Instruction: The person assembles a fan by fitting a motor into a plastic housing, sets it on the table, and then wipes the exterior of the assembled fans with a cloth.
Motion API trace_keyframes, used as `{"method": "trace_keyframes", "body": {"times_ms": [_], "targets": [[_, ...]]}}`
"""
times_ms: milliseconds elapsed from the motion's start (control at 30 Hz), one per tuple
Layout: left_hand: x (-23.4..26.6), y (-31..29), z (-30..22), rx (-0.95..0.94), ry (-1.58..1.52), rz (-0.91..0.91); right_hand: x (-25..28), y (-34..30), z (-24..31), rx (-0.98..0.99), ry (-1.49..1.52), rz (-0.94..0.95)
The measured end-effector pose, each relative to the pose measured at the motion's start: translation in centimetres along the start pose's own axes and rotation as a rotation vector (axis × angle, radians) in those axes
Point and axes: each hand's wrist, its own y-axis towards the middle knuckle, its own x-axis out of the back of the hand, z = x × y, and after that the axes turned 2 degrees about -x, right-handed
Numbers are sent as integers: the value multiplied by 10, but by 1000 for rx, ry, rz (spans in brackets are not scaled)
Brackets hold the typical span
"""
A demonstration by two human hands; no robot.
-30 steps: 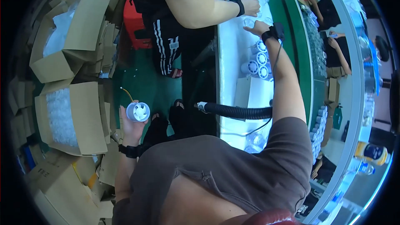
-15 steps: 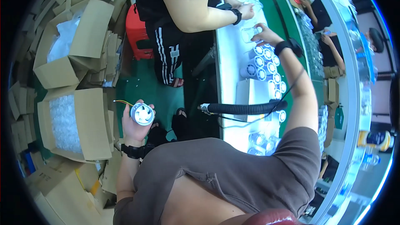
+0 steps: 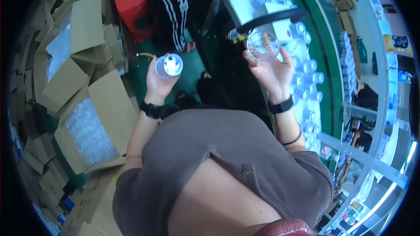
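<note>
My left hand [image 3: 158, 83] is wrapped round a small white cylinder with a fan-like wheel [image 3: 169, 65] in its open end. A short yellowish wire with a pale plug sticks out beside the fingers. Off to the right, my right hand [image 3: 275, 76] holds a clear round plastic cup [image 3: 261, 48] by its sides, fingers spread around it. The cup and the cylinder are apart, each held in the air. Beyond the right hand, many white and clear cylinders [image 3: 302, 78] stand on the white bench.
A black corrugated hose [image 3: 275, 18] with a metal end juts over the bench [image 3: 236, 0]. On the left, open cartons [image 3: 111, 105] hold bagged clear parts. A red stool [image 3: 135, 13] stands by another person's striped trouser leg [image 3: 173, 13]. A metal rail [image 3: 363, 159] runs along the right.
My right hand has come back from the far part of the bench, bringing the clear cup near the hose. My left hand still holds the fan cylinder. The view has shifted.
</note>
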Motion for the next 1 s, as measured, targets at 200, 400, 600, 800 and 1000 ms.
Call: {"method": "trace_keyframes", "body": {"times_ms": [200, 400, 600, 800, 1000], "targets": [[3, -15, 3, 33, 19, -83, 136, 20, -53, 68, 4, -411], [-5, -24, 19, -74, 65, -343, 218, 83, -65, 131, -556, -487], [5, -38, 24, 31, 151, -232, 232, 130, -73, 165, -738, -458], [-2, -37, 35, -72, 135, -323, 233, 150, -84, -154, 133, -346], [-9, -38, 38, -132, 145, -342, 230, 156, -93, -312, 472, -286]]}}
